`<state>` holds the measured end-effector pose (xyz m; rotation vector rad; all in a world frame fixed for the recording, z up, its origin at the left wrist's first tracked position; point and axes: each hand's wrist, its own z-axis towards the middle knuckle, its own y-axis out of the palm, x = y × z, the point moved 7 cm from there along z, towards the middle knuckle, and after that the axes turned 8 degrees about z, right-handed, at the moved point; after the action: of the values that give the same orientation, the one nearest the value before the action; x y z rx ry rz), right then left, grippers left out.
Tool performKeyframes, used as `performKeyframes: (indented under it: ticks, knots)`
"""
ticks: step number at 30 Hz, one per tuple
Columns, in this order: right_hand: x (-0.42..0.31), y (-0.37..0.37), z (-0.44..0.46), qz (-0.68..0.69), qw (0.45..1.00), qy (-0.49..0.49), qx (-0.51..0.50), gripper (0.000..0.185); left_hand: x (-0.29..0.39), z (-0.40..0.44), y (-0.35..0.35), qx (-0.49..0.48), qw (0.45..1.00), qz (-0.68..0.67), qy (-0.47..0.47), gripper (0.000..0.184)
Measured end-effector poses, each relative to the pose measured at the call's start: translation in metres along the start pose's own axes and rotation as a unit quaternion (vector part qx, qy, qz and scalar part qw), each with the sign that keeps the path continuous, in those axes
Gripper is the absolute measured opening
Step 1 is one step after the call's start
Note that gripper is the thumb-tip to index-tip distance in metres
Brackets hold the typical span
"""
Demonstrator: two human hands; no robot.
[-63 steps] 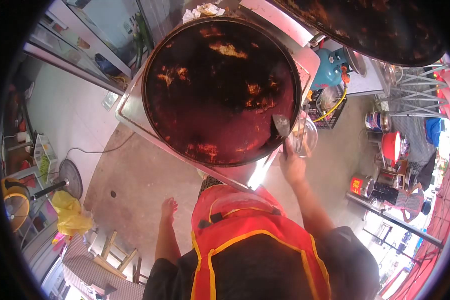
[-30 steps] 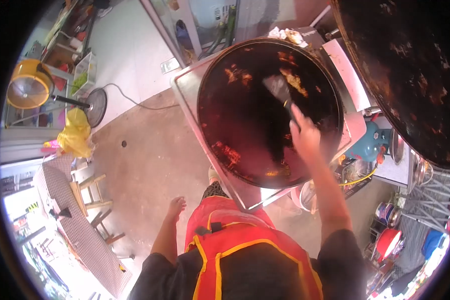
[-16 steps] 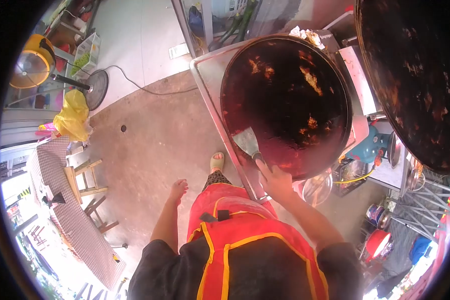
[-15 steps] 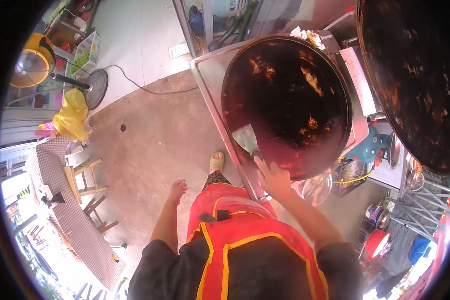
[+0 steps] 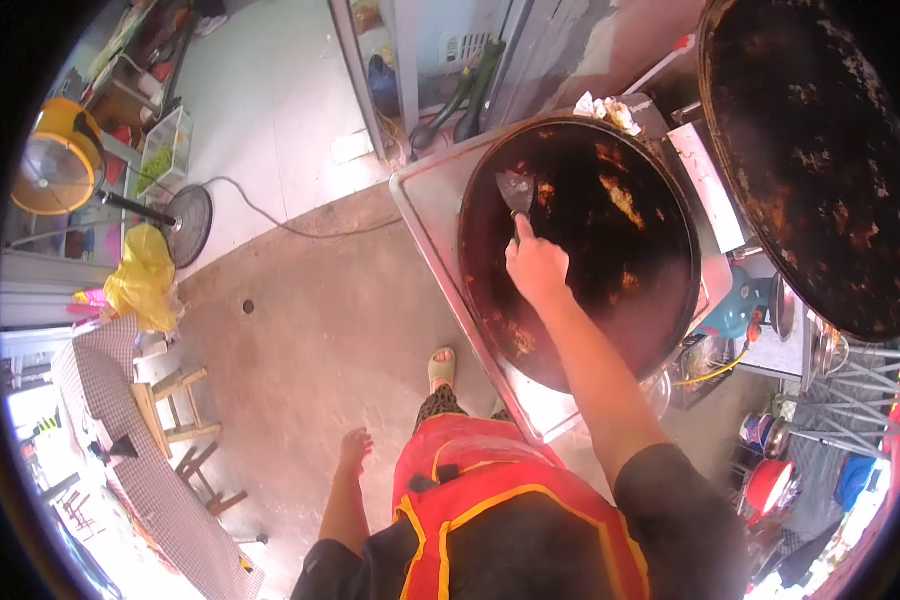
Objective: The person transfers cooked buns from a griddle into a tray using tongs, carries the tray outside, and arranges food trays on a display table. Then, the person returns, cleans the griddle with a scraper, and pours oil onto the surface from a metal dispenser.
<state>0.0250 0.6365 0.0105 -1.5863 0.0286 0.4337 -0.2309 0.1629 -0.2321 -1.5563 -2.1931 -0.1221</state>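
Note:
A broad, dark round pan (image 5: 590, 320) with patches of brown residue sits on a pale metal stand. My right hand (image 5: 537, 268) is closed round the handle of a scraper (image 5: 516, 190), index finger stretched along it. The scraper's flat blade lies over the pan's far left part, beside a brown patch. My left hand (image 5: 355, 447) hangs over the floor at my left side, fingers loosely bent and apart, holding nothing.
A large blackened lid (image 5: 820, 180) stands raised right of the pan. A teal gas cylinder (image 5: 735, 305) with a yellow hose sits below it. Crumpled white tissue (image 5: 610, 112) lies behind the pan. Leftward are a yellow fan (image 5: 55, 165), a checkered-cloth table (image 5: 160, 440) and wooden stools (image 5: 178, 405).
My right hand has carried the scraper from the pan's near left edge forward to its far left part. My left hand still hangs at my side. The camera view has shifted slightly.

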Motion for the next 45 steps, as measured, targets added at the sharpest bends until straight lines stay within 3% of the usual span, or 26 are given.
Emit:
performKeyframes:
  ticks: [1, 5, 8, 13, 16, 17, 19, 22, 25, 27, 30, 32, 35, 37, 41, 43, 45]
  knots:
    - [0.01, 0.0, 0.016, 0.001, 0.999, 0.035, -0.023, 0.044, -0.003, 0.002, -0.003, -0.002, 1.0, -0.002, -0.003, 0.036]
    - [0.048, -0.027, 0.069, 0.004, 0.994, 0.099, 0.044, 0.036, -0.009, 0.008, -0.013, -0.011, 0.999, -0.04, -0.011, 0.036]
    - [0.087, -0.051, 0.077, 0.006, 0.984, 0.128, 0.123, 0.042, -0.001, 0.005, -0.021, 0.004, 0.999, -0.026, -0.028, 0.035]
    - [0.097, -0.099, 0.022, -0.023, 0.97, 0.069, 0.23, 0.05, 0.024, 0.009, -0.027, -0.009, 0.999, 0.012, -0.033, 0.032]
    - [0.097, -0.125, -0.018, 0.0, 0.963, 0.051, 0.263, 0.053, 0.033, 0.054, -0.03, -0.123, 0.992, -0.014, 0.007, 0.03]
    - [0.096, -0.132, -0.03, 0.004, 0.966, 0.056, 0.253, 0.053, 0.044, 0.063, -0.029, -0.106, 0.994, 0.031, 0.017, 0.031]
    - [0.092, -0.144, -0.054, 0.015, 0.97, 0.072, 0.231, 0.055, 0.077, 0.076, -0.025, -0.065, 0.99, 0.116, 0.037, 0.032]
    - [0.104, -0.146, -0.081, 0.05, 0.971, 0.073, 0.222, 0.054, 0.123, 0.081, -0.013, -0.026, 0.99, 0.072, 0.116, 0.037]
    - [0.106, -0.157, -0.102, 0.08, 0.966, 0.072, 0.236, 0.054, 0.182, 0.057, 0.009, -0.005, 0.962, 0.212, 0.171, 0.042]
    - [0.109, -0.163, -0.114, 0.098, 0.959, 0.059, 0.258, 0.055, 0.202, 0.05, 0.01, 0.053, 0.966, 0.18, 0.178, 0.039]
    - [0.113, -0.169, -0.127, 0.121, 0.951, 0.034, 0.284, 0.056, 0.26, -0.009, 0.035, -0.004, 0.945, 0.13, 0.301, 0.031]
    - [0.117, -0.169, -0.136, 0.139, 0.945, 0.041, 0.292, 0.056, 0.297, -0.05, 0.044, 0.021, 0.906, 0.153, 0.394, 0.027]
    - [0.122, -0.167, -0.143, 0.148, 0.943, 0.045, 0.295, 0.055, 0.354, -0.053, 0.06, 0.0, 0.91, 0.135, 0.391, 0.025]
    - [0.125, -0.168, -0.141, 0.148, 0.946, 0.061, 0.284, 0.055, 0.403, -0.065, 0.083, -0.038, 0.874, 0.151, 0.461, 0.024]
    - [0.124, -0.177, -0.116, 0.123, 0.955, 0.087, 0.257, 0.053, 0.515, -0.081, 0.15, 0.019, 0.733, 0.288, 0.616, 0.021]
    - [0.128, -0.171, -0.09, 0.115, 0.954, 0.106, 0.257, 0.051, 0.576, -0.078, 0.189, -0.043, 0.717, 0.239, 0.653, 0.021]
    - [0.127, -0.165, -0.056, 0.104, 0.952, 0.112, 0.265, 0.054, 0.637, -0.038, 0.232, -0.068, 0.754, 0.271, 0.595, 0.021]
